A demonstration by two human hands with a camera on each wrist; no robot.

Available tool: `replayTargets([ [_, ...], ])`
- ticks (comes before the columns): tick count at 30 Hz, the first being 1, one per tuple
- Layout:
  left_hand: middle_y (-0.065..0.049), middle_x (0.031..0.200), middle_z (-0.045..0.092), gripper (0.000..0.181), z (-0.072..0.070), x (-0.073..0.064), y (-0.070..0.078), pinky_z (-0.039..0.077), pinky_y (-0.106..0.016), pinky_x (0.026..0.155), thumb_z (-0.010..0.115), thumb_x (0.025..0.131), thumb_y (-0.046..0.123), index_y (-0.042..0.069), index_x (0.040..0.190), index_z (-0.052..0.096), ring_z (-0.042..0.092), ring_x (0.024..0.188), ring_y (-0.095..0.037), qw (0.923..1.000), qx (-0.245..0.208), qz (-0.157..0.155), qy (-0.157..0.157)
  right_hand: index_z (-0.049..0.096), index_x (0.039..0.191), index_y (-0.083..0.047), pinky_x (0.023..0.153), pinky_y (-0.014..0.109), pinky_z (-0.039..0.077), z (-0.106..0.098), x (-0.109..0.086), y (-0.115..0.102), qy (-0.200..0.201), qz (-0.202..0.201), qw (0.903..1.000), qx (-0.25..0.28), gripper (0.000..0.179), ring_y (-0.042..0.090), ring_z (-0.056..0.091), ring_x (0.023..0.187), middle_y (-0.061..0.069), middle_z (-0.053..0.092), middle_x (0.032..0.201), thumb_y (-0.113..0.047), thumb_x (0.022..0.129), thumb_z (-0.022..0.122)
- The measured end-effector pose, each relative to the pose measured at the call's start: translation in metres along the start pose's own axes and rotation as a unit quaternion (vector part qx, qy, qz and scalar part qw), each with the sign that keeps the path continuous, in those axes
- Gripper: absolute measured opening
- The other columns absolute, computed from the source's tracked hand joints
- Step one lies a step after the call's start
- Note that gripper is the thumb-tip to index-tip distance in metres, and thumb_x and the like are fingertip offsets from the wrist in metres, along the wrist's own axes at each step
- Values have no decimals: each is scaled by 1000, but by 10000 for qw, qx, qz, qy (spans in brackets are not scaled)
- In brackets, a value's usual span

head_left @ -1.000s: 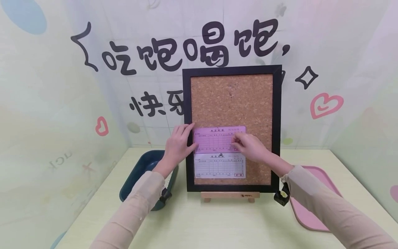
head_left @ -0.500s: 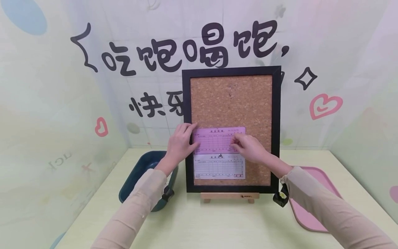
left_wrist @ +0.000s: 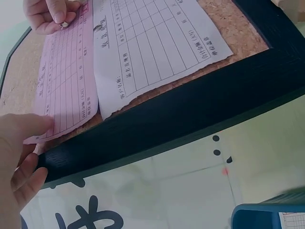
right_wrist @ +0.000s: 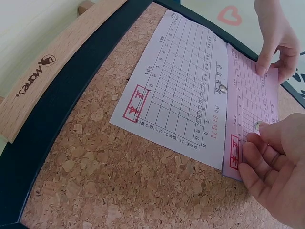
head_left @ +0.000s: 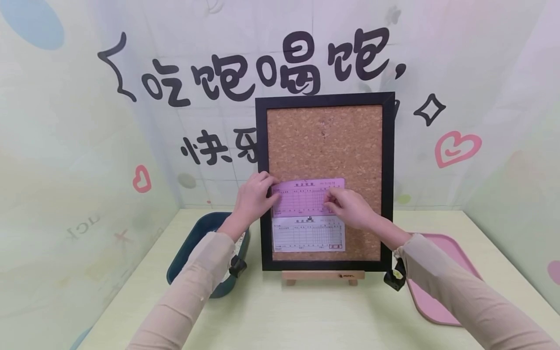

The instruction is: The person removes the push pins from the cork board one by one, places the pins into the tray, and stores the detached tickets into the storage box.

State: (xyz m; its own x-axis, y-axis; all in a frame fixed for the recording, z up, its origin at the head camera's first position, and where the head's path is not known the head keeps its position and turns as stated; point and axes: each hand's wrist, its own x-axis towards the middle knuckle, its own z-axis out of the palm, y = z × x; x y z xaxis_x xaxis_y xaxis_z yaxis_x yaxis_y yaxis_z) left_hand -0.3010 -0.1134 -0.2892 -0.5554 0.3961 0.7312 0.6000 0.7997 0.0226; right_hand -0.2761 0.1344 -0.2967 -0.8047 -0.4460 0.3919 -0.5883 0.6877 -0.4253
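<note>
A pink receipt slip (head_left: 290, 199) lies against the cork board (head_left: 323, 141), just above a white receipt slip (head_left: 302, 236). My left hand (head_left: 255, 197) holds the pink slip at its left edge, the thumb on its face and the other fingers by the black frame. A small shiny push pin (right_wrist: 258, 126) is pinched between thumb and forefinger of my right hand (head_left: 350, 208), over the right part of the pink slip. Whether its point is in the cork is hidden. Another pin (right_wrist: 223, 88) sits at the top middle of the white slip.
The framed board leans on a wooden easel (head_left: 323, 275) on the pale table (head_left: 306, 316). To the left stands a dark blue tray (head_left: 179, 262) with papers inside, partly behind my forearm. A pink tray (head_left: 430, 296) lies at the right, partly under my right sleeve.
My left forefinger has slid slightly down at the pink slip's upper left corner, and the fingers look more bent. The right hand stays at nearly the same spot on the slip.
</note>
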Motion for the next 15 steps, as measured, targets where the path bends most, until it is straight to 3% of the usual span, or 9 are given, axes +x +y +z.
replayTargets([
  [8, -3, 79, 64, 7, 1, -3, 0, 46, -29, 58, 66, 81, 12, 7, 86, 67, 55, 69, -17, 9999, -140, 51, 79, 57, 84, -5, 56, 25, 40, 0, 0, 1, 9, -3, 10000, 6, 4, 13, 48, 62, 2, 56, 72, -5, 87, 58],
  [15, -4, 83, 69, 11, -1, -3, 1, 49, -31, 63, 62, 85, 13, 7, 90, 69, 60, 73, -19, 9996, -125, -168, -176, 56, 84, -5, 55, 25, 39, 0, -1, 1, -1, -29, 10000, 65, 4, 12, 47, 62, 2, 55, 71, -4, 88, 56],
])
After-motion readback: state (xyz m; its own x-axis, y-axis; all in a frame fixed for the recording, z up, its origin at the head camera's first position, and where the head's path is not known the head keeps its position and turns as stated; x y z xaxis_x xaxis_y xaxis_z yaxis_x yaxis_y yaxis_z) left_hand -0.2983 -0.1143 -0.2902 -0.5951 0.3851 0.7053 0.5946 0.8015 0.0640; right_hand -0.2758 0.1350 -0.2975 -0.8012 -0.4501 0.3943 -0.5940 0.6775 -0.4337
